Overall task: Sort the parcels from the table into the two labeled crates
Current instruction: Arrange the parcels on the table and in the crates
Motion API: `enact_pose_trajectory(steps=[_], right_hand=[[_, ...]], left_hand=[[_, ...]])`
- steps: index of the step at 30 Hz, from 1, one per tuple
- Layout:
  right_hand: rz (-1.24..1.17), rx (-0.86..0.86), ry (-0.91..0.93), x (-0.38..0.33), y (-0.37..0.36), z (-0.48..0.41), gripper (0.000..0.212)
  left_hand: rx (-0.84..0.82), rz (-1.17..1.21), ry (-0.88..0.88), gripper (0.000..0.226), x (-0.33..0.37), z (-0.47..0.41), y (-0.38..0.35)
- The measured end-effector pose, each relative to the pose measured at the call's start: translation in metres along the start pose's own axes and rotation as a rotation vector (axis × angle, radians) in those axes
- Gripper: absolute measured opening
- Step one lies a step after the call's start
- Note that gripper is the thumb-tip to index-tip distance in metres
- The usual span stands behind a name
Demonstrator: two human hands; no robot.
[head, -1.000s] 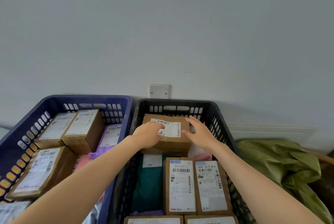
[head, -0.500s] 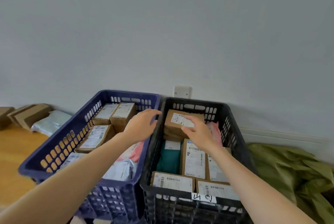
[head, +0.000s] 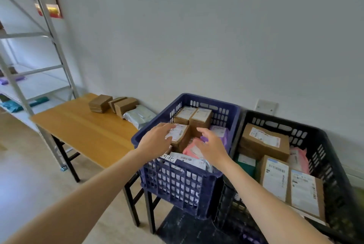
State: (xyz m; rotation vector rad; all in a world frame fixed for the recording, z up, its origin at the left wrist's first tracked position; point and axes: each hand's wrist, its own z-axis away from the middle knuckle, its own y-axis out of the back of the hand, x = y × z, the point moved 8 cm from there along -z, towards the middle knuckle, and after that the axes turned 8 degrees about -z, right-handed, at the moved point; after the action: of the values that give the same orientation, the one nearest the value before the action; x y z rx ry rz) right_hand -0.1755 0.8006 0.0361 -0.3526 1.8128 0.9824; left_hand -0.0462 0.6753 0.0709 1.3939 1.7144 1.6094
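Note:
A blue crate [head: 232, 108] with a handwritten label on its near rim stands left of a black crate [head: 323, 141]; both hold several cardboard boxes and soft mailers. The brown box [head: 264, 141] with a white label lies at the back of the black crate. My left hand [head: 155, 141] and right hand [head: 211, 145] hover over the blue crate with fingers spread and nothing in them. On the wooden table [head: 82, 125] to the left lie three brown boxes [head: 114, 104] and a silver mailer [head: 138, 115] against the wall.
A metal shelving rack [head: 39, 50] with a few packets stands at the far left beyond the table. A white wall plate [head: 266, 107] sits behind the crates. Pale floor lies in front of the table.
Both hands left the brown box in the black crate and moved left over the blue crate. The view swung left, bringing the table and rack into sight.

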Motion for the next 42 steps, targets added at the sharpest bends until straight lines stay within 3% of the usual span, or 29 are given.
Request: enact_pose_trajectory(steps=[11,20,32,42], right_hand=[[-0.034,-0.128,0.076,-0.07,-0.18,-0.088,0.047],[-0.053,-0.105,-0.02,-0.091,-0.31,-0.158,0.049],[-0.031,0.026,-0.248,-0.034,-0.356,-0.231,0.05],[-0.095,0.101,-0.418,0.046,-0.375,-0.348,0.047]], left_hand=[[0.03,-0.035,0.188,0.044,-0.198,0.008,0.054],[-0.027,-0.068,0.178,0.043,-0.35,-0.026,0.074],[-0.189,-0.032,0.091,0.044,-0.435,-0.108,0.015],[-0.298,-0.035,0.071,0.046,-0.478,-0.234,-0.054]])
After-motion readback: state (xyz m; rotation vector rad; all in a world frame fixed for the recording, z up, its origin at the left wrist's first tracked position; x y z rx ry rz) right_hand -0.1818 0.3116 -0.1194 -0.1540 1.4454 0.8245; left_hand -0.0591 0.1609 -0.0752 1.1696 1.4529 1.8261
